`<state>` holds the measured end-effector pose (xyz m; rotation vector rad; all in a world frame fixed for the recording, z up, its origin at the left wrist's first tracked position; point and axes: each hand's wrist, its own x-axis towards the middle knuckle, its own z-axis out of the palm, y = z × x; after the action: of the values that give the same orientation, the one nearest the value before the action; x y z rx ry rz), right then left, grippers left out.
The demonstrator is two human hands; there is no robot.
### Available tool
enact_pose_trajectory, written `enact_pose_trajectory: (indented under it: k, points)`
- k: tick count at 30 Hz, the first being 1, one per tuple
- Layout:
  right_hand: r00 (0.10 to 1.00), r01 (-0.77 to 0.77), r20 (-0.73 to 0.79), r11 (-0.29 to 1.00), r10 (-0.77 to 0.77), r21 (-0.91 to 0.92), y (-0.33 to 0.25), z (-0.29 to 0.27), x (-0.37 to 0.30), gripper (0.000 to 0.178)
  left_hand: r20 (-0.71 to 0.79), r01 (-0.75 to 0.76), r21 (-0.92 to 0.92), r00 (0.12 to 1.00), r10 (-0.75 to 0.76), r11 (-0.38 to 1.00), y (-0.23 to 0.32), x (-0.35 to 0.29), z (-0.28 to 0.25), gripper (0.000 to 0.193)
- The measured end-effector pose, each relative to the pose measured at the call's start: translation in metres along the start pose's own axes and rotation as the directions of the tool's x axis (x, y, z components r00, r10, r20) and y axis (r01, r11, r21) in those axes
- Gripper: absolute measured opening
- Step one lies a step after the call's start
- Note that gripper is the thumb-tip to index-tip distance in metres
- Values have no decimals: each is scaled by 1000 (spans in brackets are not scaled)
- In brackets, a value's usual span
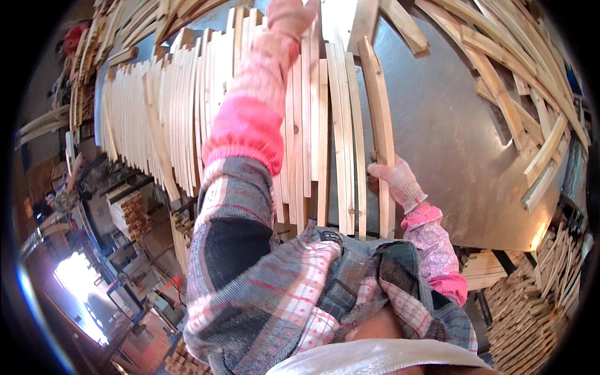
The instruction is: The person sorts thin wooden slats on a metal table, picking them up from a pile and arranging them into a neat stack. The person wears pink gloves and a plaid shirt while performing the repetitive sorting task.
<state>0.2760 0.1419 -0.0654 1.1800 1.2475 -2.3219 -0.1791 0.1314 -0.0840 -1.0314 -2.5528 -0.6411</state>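
My right hand [401, 183], in a pale work glove, grips the near part of a long wooden board [380, 119], with the thumb across its edge. The board lies lengthwise away from me, and its far end is near other pieces. My left arm stretches forward in a pink sleeve cover. The gloved left hand [290, 17] is at the top edge of the view above the far ends of the wooden strips. It is blurred and partly cut off, so its grip is unclear. Several narrow strips [344, 150] lie side by side between my arms.
A wide row of upright-edged strips [178, 112] covers the left of the metal table [450, 175]. Loose boards [500, 56] lie crisscrossed at the far right. Stacked wood [525, 319] stands beyond the table's near right corner. Another person [65, 197] is at the left.
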Motion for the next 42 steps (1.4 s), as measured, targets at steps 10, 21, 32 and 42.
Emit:
enact_pose_trajectory:
  k: [10,21,32,42]
  points:
    - [986,55,-156,996,-64,-64,19,9,-11,55,609,24,82,790,-69,996,37,40,3,49]
    - [960,-64,-266,851,-91,-521,1,93,27,76,167,-50,-306,980,105,951,41,-105,-87,50]
    - [894,35,-417,953,-164,-299,6,21,-9,46,139,6,-516,987,77,857,119,-152,-118,38]
    - [857,225,-501,963,-123,148,23,-38,-34,48,656,-434,133,713,249,891,131,-10,-13,42]
